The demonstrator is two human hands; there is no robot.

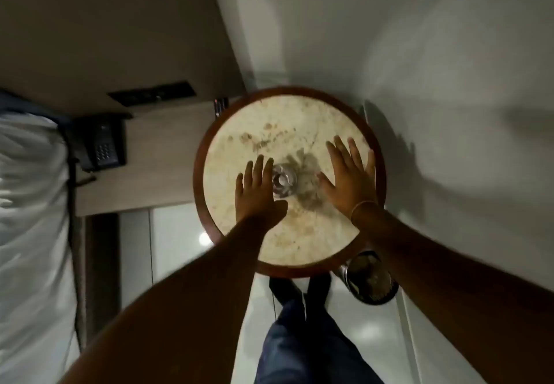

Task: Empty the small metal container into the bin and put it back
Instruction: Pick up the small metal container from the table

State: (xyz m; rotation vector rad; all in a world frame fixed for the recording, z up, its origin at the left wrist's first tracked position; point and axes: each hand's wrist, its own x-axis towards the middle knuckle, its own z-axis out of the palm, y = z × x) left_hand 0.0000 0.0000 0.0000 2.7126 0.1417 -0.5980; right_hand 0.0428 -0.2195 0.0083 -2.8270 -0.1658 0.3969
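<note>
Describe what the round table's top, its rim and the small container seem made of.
Table top: probably polished marble or stone, cream with brown mottling. Rim: seemingly dark reddish wood, smooth. Container: looks like shiny metal, with bright glints, though blurred.

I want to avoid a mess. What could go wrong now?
1. The small shiny metal container holds something pale; a hasty lift by the open left hand may spill it on the round marble table.
2. The dark round bin sits partly under the table's edge, so tipping could miss it.
</note>
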